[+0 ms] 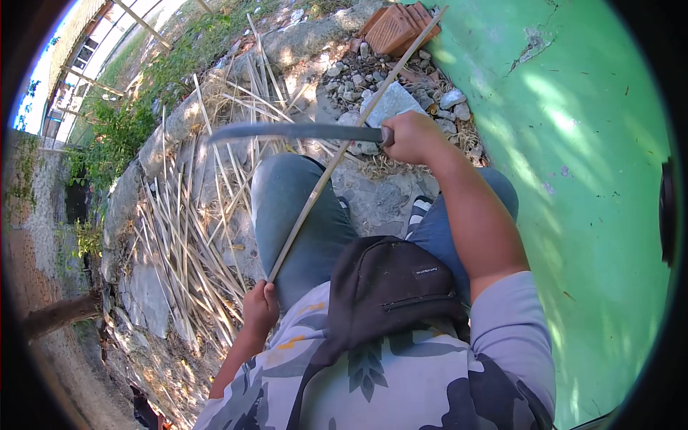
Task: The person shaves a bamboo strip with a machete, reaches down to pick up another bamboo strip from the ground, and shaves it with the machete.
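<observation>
My left hand [260, 307] is closed around the lower end of a long, thin bamboo strip [309, 203], beside my left knee. The strip slants up and away to the right, past my legs toward the rubble. In my right hand [419, 138] is the handle of a machete [297, 131], gripped in a fist above my right knee. Its long grey blade points left, with the tip bent slightly downward and a little blurred. In this view the machete crosses the strip near the handle; whether they touch I cannot tell.
Many split bamboo strips [188, 251] lie in a loose pile on the ground at my left. Ahead are a pale stone block [395, 104], small stones and reddish hollow bricks [398, 30]. A green painted surface [573, 215] runs along my right. A black bag [390, 287] rests on my lap.
</observation>
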Motion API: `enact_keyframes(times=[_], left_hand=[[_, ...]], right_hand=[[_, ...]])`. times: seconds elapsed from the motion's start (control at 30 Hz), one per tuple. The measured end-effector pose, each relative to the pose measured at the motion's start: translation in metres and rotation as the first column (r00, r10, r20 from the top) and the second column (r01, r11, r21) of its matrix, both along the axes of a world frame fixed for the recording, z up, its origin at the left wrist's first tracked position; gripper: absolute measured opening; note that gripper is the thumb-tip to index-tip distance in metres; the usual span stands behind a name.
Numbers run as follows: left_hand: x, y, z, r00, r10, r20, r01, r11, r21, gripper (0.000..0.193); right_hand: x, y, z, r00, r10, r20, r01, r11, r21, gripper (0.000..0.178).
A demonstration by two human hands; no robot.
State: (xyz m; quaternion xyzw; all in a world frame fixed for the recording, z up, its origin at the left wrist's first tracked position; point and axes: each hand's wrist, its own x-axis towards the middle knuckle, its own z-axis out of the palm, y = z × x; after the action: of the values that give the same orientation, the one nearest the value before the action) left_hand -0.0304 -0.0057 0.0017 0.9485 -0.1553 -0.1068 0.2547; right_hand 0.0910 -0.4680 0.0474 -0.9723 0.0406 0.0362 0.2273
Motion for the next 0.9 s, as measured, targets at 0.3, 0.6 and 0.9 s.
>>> enact_keyframes(times=[0.3, 0.6, 0.9], left_hand=[[-0.001, 0.007, 0.003, 0.999, 0.028, -0.036, -0.028, 1.000, 0.003, 0.043], [0.004, 0.004, -0.003, 0.999, 0.015, -0.032, -0.015, 1.000, -0.004, 0.043], [0.009, 0.012, -0.016, 0.995, 0.019, -0.098, -0.028, 0.995, -0.094, 0.048]], right_hand=[[0.001, 0.012, -0.005, 1.000, 0.009, -0.007, -0.008, 0.995, 0.101, 0.015], [0.006, -0.033, -0.005, 0.985, -0.171, 0.002, 0.169, 0.976, 0.137, 0.018], [-0.001, 0.013, 0.005, 0.939, 0.314, 0.136, -0.295, 0.944, -0.146, 0.014]])
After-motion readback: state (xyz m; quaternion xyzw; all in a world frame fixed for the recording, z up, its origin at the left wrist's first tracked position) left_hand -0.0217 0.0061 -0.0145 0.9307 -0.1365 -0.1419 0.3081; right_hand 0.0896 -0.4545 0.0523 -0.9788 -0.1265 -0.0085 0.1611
